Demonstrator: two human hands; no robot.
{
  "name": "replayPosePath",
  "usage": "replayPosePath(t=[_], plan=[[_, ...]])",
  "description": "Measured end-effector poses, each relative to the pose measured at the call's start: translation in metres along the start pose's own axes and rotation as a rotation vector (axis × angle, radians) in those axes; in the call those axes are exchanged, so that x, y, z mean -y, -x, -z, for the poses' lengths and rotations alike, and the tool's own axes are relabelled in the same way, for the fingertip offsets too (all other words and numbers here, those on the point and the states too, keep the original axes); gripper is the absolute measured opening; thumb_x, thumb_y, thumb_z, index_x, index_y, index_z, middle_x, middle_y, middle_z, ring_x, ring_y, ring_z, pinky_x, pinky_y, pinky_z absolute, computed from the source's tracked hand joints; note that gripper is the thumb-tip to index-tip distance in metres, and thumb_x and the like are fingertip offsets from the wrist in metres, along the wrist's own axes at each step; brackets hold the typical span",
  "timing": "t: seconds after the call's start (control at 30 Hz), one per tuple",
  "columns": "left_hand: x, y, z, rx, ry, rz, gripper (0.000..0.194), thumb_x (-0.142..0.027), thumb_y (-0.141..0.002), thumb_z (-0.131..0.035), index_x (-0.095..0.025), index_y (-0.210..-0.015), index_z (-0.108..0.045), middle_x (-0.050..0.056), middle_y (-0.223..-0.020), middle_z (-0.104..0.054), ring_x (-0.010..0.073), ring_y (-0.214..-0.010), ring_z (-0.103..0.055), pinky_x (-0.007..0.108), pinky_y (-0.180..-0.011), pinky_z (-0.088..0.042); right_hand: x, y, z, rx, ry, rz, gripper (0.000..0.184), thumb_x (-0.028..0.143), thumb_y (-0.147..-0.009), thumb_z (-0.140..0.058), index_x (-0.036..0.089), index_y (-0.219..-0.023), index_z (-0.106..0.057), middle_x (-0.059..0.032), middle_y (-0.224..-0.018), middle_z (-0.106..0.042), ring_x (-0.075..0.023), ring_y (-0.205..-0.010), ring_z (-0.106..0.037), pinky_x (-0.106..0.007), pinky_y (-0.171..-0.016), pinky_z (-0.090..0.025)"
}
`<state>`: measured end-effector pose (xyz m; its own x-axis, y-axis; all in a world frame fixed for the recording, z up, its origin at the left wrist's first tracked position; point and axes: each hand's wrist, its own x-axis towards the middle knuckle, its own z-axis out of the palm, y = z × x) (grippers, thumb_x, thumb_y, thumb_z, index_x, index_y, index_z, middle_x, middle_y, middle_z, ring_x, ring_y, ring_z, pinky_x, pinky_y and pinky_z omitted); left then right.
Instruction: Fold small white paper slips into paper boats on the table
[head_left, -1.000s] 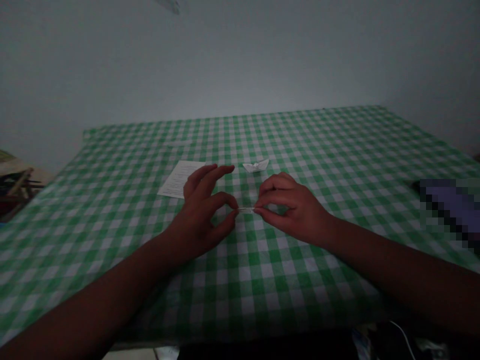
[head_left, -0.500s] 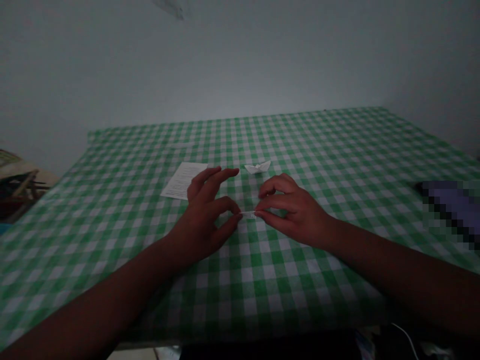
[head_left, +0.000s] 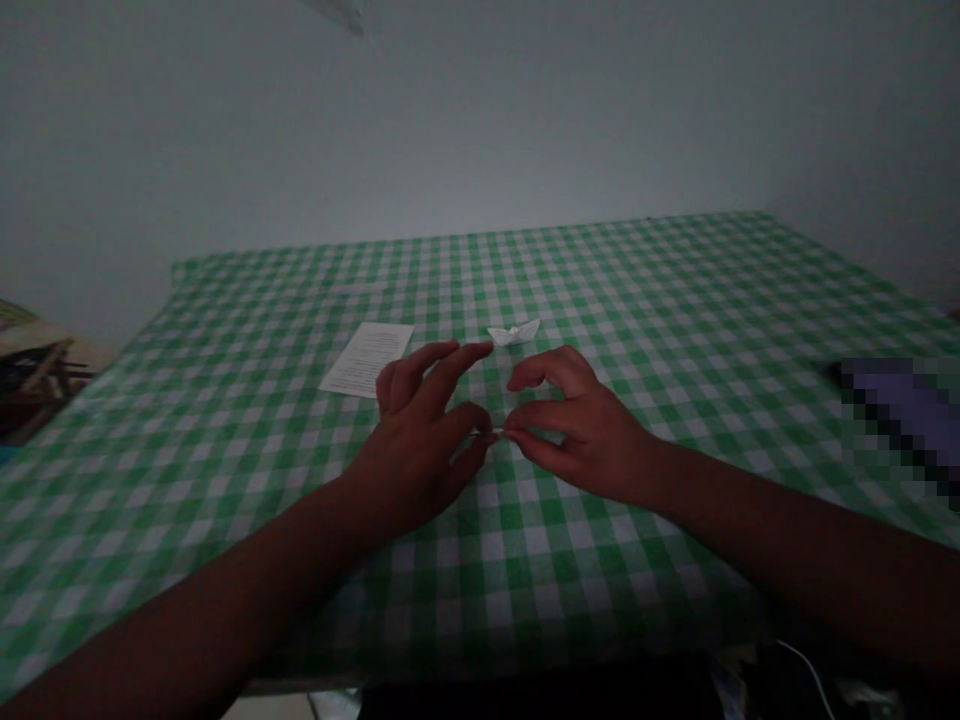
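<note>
White strip (head_left: 498, 432), between left fingers (head_left: 469, 462), right end in right fingers (head_left: 544, 414)

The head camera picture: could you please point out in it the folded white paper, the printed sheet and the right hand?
Folded white paper (head_left: 514, 334): head view, its middle part.
Printed sheet (head_left: 367, 359): head view, middle of its printed face.
Right hand (head_left: 597, 432): head view, back of the hand.

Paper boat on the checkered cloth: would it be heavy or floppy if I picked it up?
The paper boat is probably very light, since it looks like thin paper. Its folds likely make it stiffer than the flat printed sheet. Its thin-looking pointed ends might crumple if pinched hard.
</note>
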<state>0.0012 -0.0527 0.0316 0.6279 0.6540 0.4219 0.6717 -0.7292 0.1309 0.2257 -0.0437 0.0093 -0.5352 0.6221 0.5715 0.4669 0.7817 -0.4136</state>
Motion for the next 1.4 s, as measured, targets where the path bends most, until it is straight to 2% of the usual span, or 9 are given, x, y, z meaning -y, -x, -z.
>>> replayPosePath(t=[0.1, 0.27, 0.4, 0.6, 0.87, 1.07, 1.17, 1.27, 1.4], plan=[[0.001, 0.0, -0.001, -0.019, 0.033, -0.002, 0.003, -0.019, -0.091, -0.061, -0.02, -0.09, -0.063, 0.01, -0.151, -0.045, 0.0342, -0.141, -0.03, 0.058, -0.11, -0.03, 0.001, 0.0, -0.001, -0.014, 0.003, -0.018, 0.003, 0.024, -0.089, -0.066, 0.023, -0.09, -0.069, -0.0071, -0.114, -0.059, -0.0258, -0.11, -0.053, -0.048, -0.095, -0.042], [0.006, 0.0, -0.003, -0.058, 0.15, 0.061, 0.005, -0.023, -0.092, -0.063, -0.021, -0.088, -0.063, 0.008, -0.144, -0.052, 0.0303, -0.138, -0.033, 0.055, -0.113, -0.03, -0.001, 0.0, -0.004, -0.036, -0.004, -0.066, 0.006, 0.029, -0.086, -0.071, 0.024, -0.088, -0.068, -0.0071, -0.114, -0.059, -0.0262, -0.109, -0.053, -0.048, -0.094, -0.043], [0.007, -0.001, -0.004, 0.0, 0.215, 0.064, 0.005, -0.022, -0.094, -0.059, -0.02, -0.09, -0.062, 0.009, -0.147, -0.048, 0.0289, -0.138, -0.033, 0.055, -0.114, -0.031, 0.0, -0.001, -0.004, -0.043, -0.08, -0.1, 0.005, 0.021, -0.086, -0.069, 0.023, -0.082, -0.066, -0.0062, -0.115, -0.057, -0.0235, -0.109, -0.053, -0.044, -0.095, -0.045], [0.003, 0.0, -0.007, 0.086, 0.187, 0.059, 0.005, -0.022, -0.092, -0.059, -0.02, -0.095, -0.062, 0.009, -0.152, -0.042, 0.0307, -0.142, -0.028, 0.057, -0.115, -0.029, 0.007, -0.004, -0.002, -0.03, -0.218, -0.146, 0.011, 0.012, -0.085, -0.063, 0.023, -0.086, -0.062, -0.0065, -0.117, -0.054, -0.0233, -0.116, -0.052, -0.044, -0.098, -0.045], [0.006, -0.002, -0.001, 0.052, 0.279, 0.095, 0.005, -0.022, -0.093, -0.057, -0.021, -0.093, -0.062, 0.007, -0.148, -0.047, 0.0273, -0.136, -0.037, 0.053, -0.113, -0.032, 0.005, -0.004, 0.001, 0.03, -0.215, -0.135, 0.012, 0.011, -0.087, -0.06, 0.023, -0.085, -0.058, -0.0066, -0.118, -0.054, -0.023, -0.116, -0.051, -0.045, -0.098, -0.044], [0.003, -0.001, -0.006, 0.1, 0.336, 0.125, 0.009, -0.02, -0.092, -0.053, -0.021, -0.088, -0.061, 0.006, -0.144, -0.049, 0.0268, -0.135, -0.038, 0.052, -0.111, -0.033, 0.002, -0.002, -0.005, 0.103, -0.223, -0.128, 0.011, 0.012, -0.088, -0.062, 0.022, -0.083, -0.059, -0.0055, -0.116, -0.056, -0.0215, -0.114, -0.05, -0.043, -0.1, -0.042], [0.003, -0.001, -0.012, 0.103, 0.349, 0.164, 0.011, -0.02, -0.09, -0.052, -0.02, -0.084, -0.061, 0.007, -0.138, -0.052, 0.0281, -0.133, -0.039, 0.053, -0.11, -0.035, 0.002, -0.001, -0.01, 0.132, -0.145, -0.162, 0.009, 0.015, -0.089, -0.062, 0.021, -0.083, -0.06, -0.0072, -0.118, -0.057, -0.0242, -0.116, -0.049, -0.046, -0.1, -0.041], [0.008, -0.002, -0.019, 0.136, 0.312, 0.245, 0.013, -0.021, -0.088, -0.052, -0.018, -0.079, -0.062, 0.011, -0.132, -0.054, 0.0318, -0.129, -0.041, 0.057, -0.107, -0.036, 0.001, 0.0, -0.011, 0.126, 0.026, -0.161, 0.002, 0.02, -0.089, -0.062, 0.02, -0.091, -0.064, -0.011, -0.119, -0.058, -0.0281, -0.114, -0.048, -0.049, -0.097, -0.041], [0.015, -0.003, -0.026, 0.162, 0.196, 0.308, 0.013, -0.02, -0.086, -0.052, -0.017, -0.077, -0.06, 0.013, -0.127, -0.056, 0.0349, -0.125, -0.043, 0.061, -0.101, -0.039, 0.005, -0.001, -0.005, 0.184, 0.191, -0.072, 0.013, 0.02, -0.092, -0.056, 0.018, -0.097, -0.068, -0.0097, -0.103, -0.063, -0.0269, -0.099, -0.051, -0.047, -0.087, -0.041]])
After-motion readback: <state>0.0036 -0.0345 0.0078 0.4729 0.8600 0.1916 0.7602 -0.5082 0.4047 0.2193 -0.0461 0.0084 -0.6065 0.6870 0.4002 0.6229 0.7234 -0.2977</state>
